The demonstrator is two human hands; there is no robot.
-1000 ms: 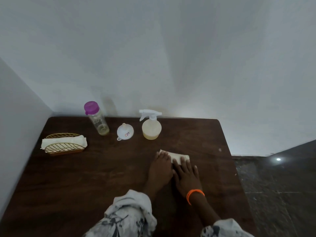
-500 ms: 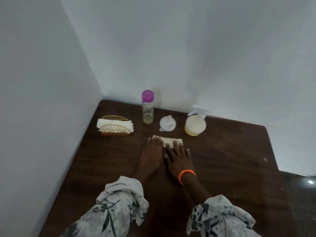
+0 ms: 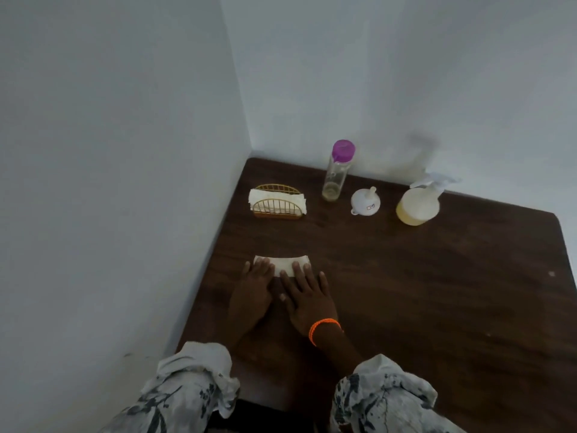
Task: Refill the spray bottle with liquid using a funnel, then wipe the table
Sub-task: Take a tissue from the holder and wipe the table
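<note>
Item: folded wipe [image 3: 282, 265], pale and flat, laid on the dark tabletop [image 3: 437, 292] near its left edge, well apart from the bottles at the back.
Handling: judged light, soft and limp; likely to bunch or slide unless pressed flat; no fragility expected.
Hold: best kept under spread fingers along the near edge, pressure downward, not pinched.
Left hand [image 3: 251, 295]: palm down, fingers [image 3: 260, 267] extended flat on the wipe's left part; nothing gripped.
Right hand [image 3: 307, 300]: palm down, fingers [image 3: 298, 271] spread on the wipe's right part; an orange band [image 3: 323, 329] is worn at the wrist.
Spray bottle [image 3: 420, 203]: upright at the back, yellowish liquid inside; judged refilled, trigger head fitted.
Funnel [image 3: 365, 201]: set upside down between the two bottles.
Supply bottle [image 3: 337, 170]: purple cap on, nearly empty.
Napkin holder [image 3: 278, 203]: stocked, beside the wall.
Stage: wiping is judged in hand.
</note>
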